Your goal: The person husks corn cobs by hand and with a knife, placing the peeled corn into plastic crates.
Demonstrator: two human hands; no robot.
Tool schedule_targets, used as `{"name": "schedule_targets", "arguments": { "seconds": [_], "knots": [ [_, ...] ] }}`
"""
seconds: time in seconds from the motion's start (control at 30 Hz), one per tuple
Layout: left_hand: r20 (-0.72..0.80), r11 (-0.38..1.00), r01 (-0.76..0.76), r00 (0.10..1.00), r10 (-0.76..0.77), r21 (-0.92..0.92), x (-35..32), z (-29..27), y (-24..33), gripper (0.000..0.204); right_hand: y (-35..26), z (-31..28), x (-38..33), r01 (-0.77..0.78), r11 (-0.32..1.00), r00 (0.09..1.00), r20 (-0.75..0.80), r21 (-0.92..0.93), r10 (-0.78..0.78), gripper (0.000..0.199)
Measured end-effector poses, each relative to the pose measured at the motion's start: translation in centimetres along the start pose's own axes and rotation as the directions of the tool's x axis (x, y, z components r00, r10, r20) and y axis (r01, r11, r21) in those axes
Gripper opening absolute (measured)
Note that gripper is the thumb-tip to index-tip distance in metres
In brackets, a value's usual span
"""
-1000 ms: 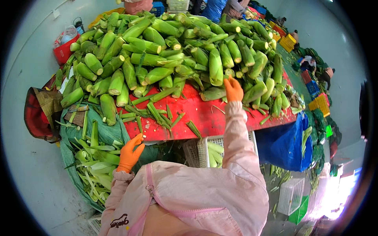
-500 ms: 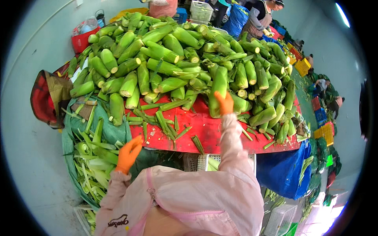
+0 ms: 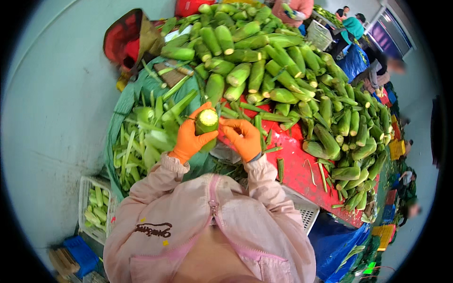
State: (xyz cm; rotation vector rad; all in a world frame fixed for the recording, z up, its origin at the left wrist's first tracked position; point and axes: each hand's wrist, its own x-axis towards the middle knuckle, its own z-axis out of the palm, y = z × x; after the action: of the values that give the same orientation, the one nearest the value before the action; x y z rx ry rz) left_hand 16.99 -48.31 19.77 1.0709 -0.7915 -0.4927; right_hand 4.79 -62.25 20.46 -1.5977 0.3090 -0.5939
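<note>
While gripped, corn ear (image 3: 207,123) in left hand (image 3: 189,139).

I wear a pale pink zip-front jacket (image 3: 212,226) with a dark scribbled mark left of its zipper (image 3: 213,203). Above its gathered cuffs, bright orange rubber gloves cover my left hand (image 3: 191,137) and right hand (image 3: 245,138).

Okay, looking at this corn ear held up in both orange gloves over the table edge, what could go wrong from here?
1. The corn ear is held in the air by the left hand, with the right hand beside it; a loose grip could drop it.
2. Loose husk strips scattered on the red table could snag a sleeve.
3. The corn pile slopes toward the table edge, so ears might roll off.
</note>
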Motion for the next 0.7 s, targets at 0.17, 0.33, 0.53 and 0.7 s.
{"name": "schedule_targets", "arguments": {
  "seconds": [0.17,0.33,0.53,0.7],
  "knots": [
    [-0.097,0.969,-0.03,0.994,0.055,0.245,-4.3,-5.4,1.3,0.08,-2.4,6.3,1.8,-0.293,0.956,0.897,0.347,0.004,0.273,0.021],
    [-0.148,0.917,0.007,0.987,0.057,0.399,-7.5,-9.9,3.0,0.083,-2.5,11.4,2.3,-0.401,0.911,0.791,0.467,-0.092,0.395,0.026],
    [-0.273,0.762,0.093,0.955,0.114,0.641,-10.2,-12.6,4.8,0.081,-2.2,16.9,1.1,-0.319,0.934,0.862,0.361,-0.163,0.357,0.024],
    [-0.401,0.97,0.071,0.915,0.03,0.233,-11.4,-14.8,4.6,0.072,-0.2,19.7,0.0,-0.286,0.949,0.907,0.359,0.136,0.222,0.023]
  ]
}}
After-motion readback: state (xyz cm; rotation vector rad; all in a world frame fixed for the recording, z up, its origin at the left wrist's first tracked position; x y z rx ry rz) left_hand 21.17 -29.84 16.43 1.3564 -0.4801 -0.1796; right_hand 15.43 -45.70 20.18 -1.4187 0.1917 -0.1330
